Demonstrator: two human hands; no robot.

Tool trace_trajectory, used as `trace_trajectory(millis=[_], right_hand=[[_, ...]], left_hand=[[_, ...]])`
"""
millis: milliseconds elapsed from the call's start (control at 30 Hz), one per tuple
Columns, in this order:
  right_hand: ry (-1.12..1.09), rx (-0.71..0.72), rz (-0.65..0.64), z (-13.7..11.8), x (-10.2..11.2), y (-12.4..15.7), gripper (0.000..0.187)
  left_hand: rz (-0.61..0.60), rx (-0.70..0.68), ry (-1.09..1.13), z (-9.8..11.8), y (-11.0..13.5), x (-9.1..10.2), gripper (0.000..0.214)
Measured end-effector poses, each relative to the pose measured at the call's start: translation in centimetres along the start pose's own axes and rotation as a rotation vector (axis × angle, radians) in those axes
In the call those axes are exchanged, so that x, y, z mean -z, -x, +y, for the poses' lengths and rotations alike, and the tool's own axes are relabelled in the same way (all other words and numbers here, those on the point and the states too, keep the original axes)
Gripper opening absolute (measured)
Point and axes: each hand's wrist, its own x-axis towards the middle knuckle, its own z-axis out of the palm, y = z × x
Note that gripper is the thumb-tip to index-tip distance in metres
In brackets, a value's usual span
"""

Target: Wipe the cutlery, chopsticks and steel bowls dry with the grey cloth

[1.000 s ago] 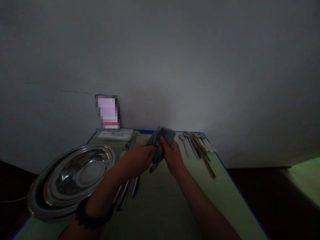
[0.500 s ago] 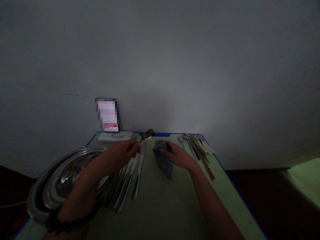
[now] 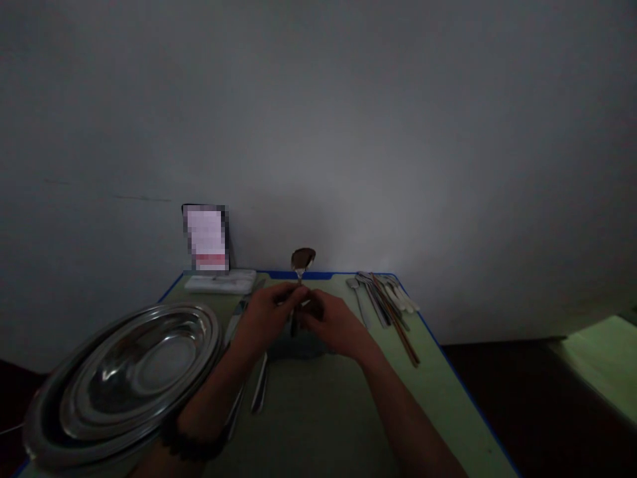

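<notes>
A metal spoon [image 3: 302, 260] stands upright over the middle of the green table [image 3: 323, 411], bowl up. My left hand [image 3: 269, 315] pinches its handle. My right hand [image 3: 332, 322] is closed against the same handle from the right, fingers meeting those of the left. The grey cloth [image 3: 298, 346] lies bunched on the table just under both hands, mostly hidden by them. A dark band sits on my left wrist.
Stacked steel oval platters [image 3: 119, 372] fill the left. Several knives [image 3: 259, 392] lie beside them. Spoons and chopsticks [image 3: 391, 305] lie at the back right. A white folded napkin [image 3: 219, 283] and a blurred card [image 3: 206, 238] stand at the back by the wall.
The cloth was in both hands, then set down. My left hand picked up a spoon from the left pile and brought it to the middle, where my right hand joined it.
</notes>
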Motion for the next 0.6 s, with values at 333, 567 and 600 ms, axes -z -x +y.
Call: trace_trajectory(millis=[333,567,600], right_hand=[[-0.038,-0.014,-0.019,-0.3,3.3,0.8,0.026],[0.545,-0.168,0.415,2.9,10.0,2.2,0.038],[0.634,-0.250,0.408,3.4,10.6,2.3,0.039]], left_hand=[[-0.013,-0.050,-0.036,-0.2,0.5,-1.5,0.038],[-0.208,-0.181,-0.410,-1.2,0.9,-0.8,0.032],[-0.226,-0.184,-0.429,-1.3,0.9,-0.8,0.032]])
